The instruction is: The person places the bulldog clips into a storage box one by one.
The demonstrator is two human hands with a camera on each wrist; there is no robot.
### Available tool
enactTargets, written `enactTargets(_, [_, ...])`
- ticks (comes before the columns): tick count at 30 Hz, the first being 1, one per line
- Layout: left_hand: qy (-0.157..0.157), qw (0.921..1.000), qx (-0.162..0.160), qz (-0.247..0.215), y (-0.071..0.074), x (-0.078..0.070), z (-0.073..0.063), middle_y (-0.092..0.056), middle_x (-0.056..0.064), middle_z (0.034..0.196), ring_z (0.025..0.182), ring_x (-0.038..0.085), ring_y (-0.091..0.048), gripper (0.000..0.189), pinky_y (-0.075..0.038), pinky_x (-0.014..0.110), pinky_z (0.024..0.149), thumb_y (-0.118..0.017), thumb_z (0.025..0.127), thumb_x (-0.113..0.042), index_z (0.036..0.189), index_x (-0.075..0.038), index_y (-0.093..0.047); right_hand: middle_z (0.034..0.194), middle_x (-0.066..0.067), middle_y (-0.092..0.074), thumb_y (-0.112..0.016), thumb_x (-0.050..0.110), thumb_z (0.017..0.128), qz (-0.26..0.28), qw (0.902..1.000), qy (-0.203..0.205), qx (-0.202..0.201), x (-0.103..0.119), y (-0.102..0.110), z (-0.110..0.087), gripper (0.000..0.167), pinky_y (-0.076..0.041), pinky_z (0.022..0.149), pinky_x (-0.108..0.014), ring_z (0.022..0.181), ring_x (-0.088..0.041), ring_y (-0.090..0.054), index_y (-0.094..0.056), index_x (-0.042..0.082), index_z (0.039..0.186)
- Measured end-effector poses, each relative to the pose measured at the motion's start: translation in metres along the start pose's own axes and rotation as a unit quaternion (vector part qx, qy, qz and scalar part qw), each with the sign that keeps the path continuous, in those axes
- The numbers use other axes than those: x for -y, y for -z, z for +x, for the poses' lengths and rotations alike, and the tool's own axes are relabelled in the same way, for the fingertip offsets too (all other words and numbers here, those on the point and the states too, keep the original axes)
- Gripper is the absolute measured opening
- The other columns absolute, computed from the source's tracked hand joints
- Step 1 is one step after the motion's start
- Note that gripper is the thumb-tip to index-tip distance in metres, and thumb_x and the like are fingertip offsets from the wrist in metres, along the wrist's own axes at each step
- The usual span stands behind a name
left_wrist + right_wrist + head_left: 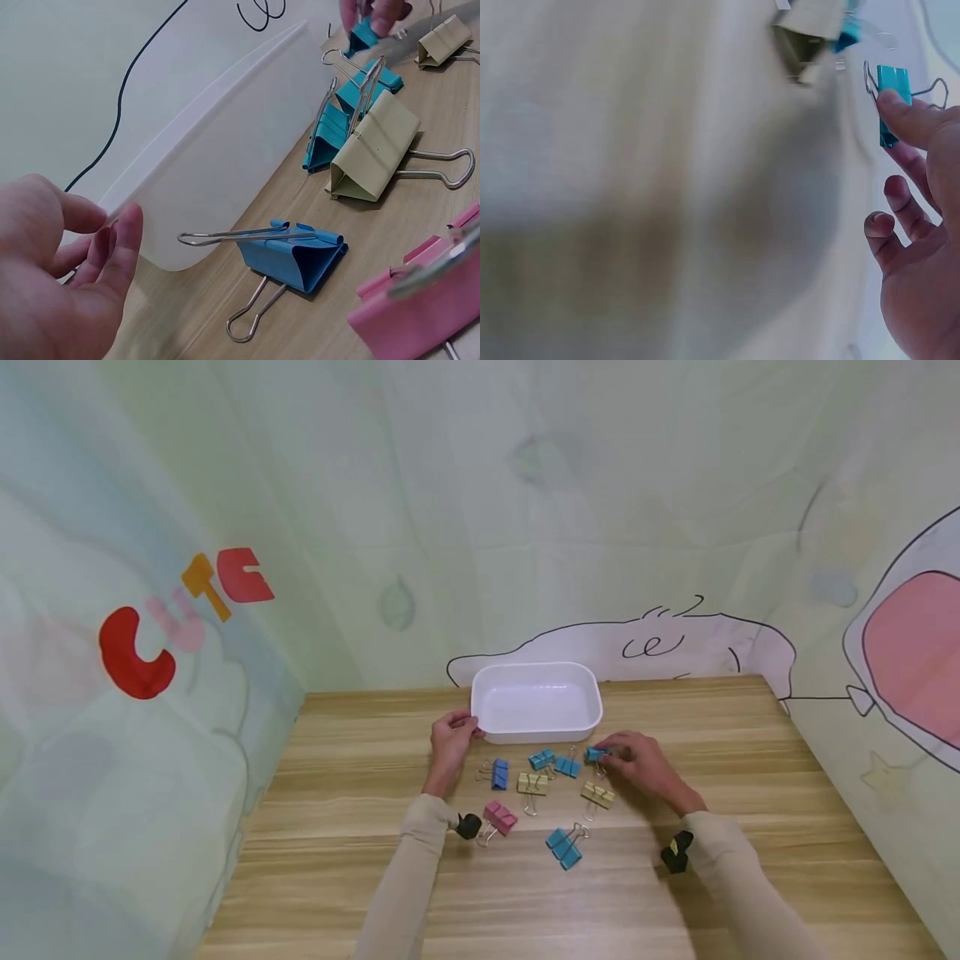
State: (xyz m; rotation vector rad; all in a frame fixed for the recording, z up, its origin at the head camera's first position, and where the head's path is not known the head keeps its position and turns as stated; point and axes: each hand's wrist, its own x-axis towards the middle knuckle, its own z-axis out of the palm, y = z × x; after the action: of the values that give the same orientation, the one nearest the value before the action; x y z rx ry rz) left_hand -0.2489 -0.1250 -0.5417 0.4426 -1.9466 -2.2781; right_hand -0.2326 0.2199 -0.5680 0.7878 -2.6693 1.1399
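Observation:
At the front left corner of a white plastic tray (pixel 536 736), my left hand (pixel 452 745) pinches the rim between thumb and fingers. My right hand (pixel 639 760) holds a teal binder clip (pixel 894 79) between thumb and index finger, the other fingers loosely bent. In the head view that clip is partly covered by the fingertips. Nearest to the left hand lies a blue binder clip (pixel 292 255) on the table. Other teal clips (pixel 567 767) and a cream clip (pixel 532 784) lie in front of the tray, between the two hands.
Closer to me on the wooden table (pixel 360 860) are a pink binder clip (pixel 500 817) and a larger teal clip (pixel 564 849). Another cream clip (pixel 597 795) lies just left of the right hand. A printed curtain (pixel 420 527) hangs behind the tray.

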Motion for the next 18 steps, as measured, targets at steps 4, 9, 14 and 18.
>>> enactTargets(4, [0.005, 1.0, -0.001, 0.002, 0.0, -0.001, -0.001, -0.063, 0.022, 0.1, 0.074, 0.023, -0.067, 0.027, -0.066, 0.038, 0.083, -0.064, 0.097, 0.009, 0.121, 0.019, -0.06, 0.104, -0.007, -0.076, -0.083, 0.001, 0.086, 0.002, 0.9994, 0.031, -0.012, 0.013, 0.013, 0.012, 0.021, -0.053, 0.065, -0.029, 0.083, -0.025, -0.062, -0.08, 0.007, 0.106])
enactTargets(9, [0.008, 0.9999, -0.004, 0.006, 0.0, -0.001, -0.001, -0.062, 0.018, 0.098, 0.075, 0.022, -0.067, 0.027, -0.066, 0.035, 0.08, -0.064, 0.097, 0.008, 0.122, 0.018, -0.06, 0.108, -0.011, -0.076, -0.081, 0.004, 0.088, -0.006, 0.9987, 0.048, -0.016, 0.031, 0.027, 0.037, 0.02, -0.053, 0.067, -0.029, 0.09, -0.031, -0.065, -0.08, 0.005, 0.109])
enactTargets(14, [0.004, 0.9999, -0.007, 0.009, 0.0, 0.0, -0.001, -0.063, 0.019, 0.098, 0.077, 0.025, -0.068, 0.028, -0.066, 0.04, 0.084, -0.063, 0.097, 0.008, 0.123, 0.019, -0.059, 0.108, -0.011, -0.075, -0.079, 0.006, 0.092, -0.007, 0.9985, 0.053, -0.009, 0.045, 0.036, 0.064, 0.019, -0.052, 0.07, -0.034, 0.088, -0.031, -0.063, -0.079, 0.004, 0.111])
enactTargets(18, [0.002, 1.0, -0.002, 0.009, -0.001, 0.0, -0.002, -0.063, 0.023, 0.103, 0.08, 0.028, -0.068, 0.03, -0.065, 0.044, 0.088, -0.063, 0.098, 0.007, 0.124, 0.02, -0.058, 0.107, -0.009, -0.074, -0.077, 0.009, 0.094, -0.015, 0.9984, 0.052, -0.012, 0.053, 0.041, 0.083, 0.018, -0.049, 0.069, -0.035, 0.085, -0.024, -0.057, -0.079, 0.005, 0.111])
